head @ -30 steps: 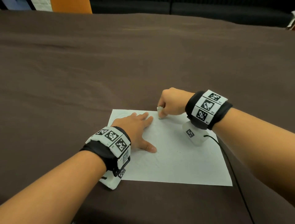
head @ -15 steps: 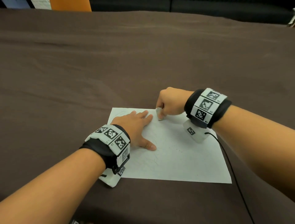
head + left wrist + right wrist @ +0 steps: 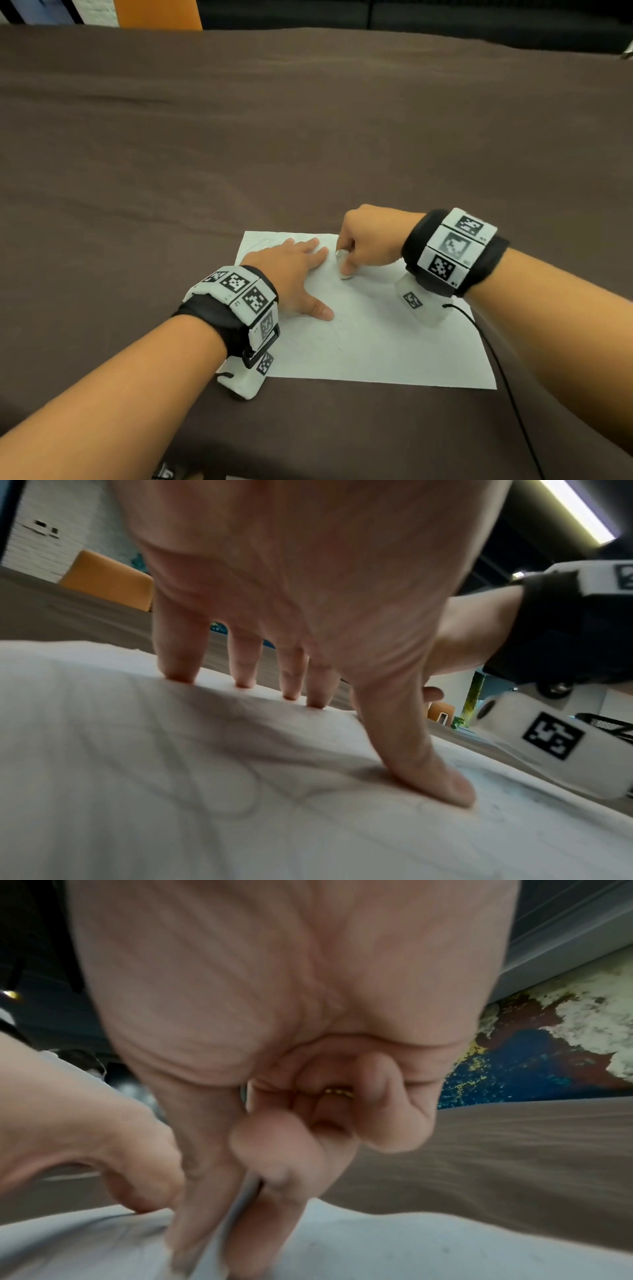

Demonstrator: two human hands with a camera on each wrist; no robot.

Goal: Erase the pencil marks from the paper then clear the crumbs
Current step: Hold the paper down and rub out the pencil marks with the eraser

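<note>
Two hands on paper point(image 3: 376, 342): left hand point(image 3: 291, 270) lay flat, fingers spread, near far-left corner; right hand point(image 3: 366, 240) pinched eraser point(image 3: 344, 267) just beside left fingertips; brown table point(image 3: 274, 137) lay wide beyond.

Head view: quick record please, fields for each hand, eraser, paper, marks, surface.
left hand: flat, fingers spread, pressing on the paper
right hand: pinches the eraser
eraser: small, pale, tip on the sheet near its far edge
paper: white sheet, lying flat
pencil marks: faint curved lines visible
surface: brown cloth
</note>
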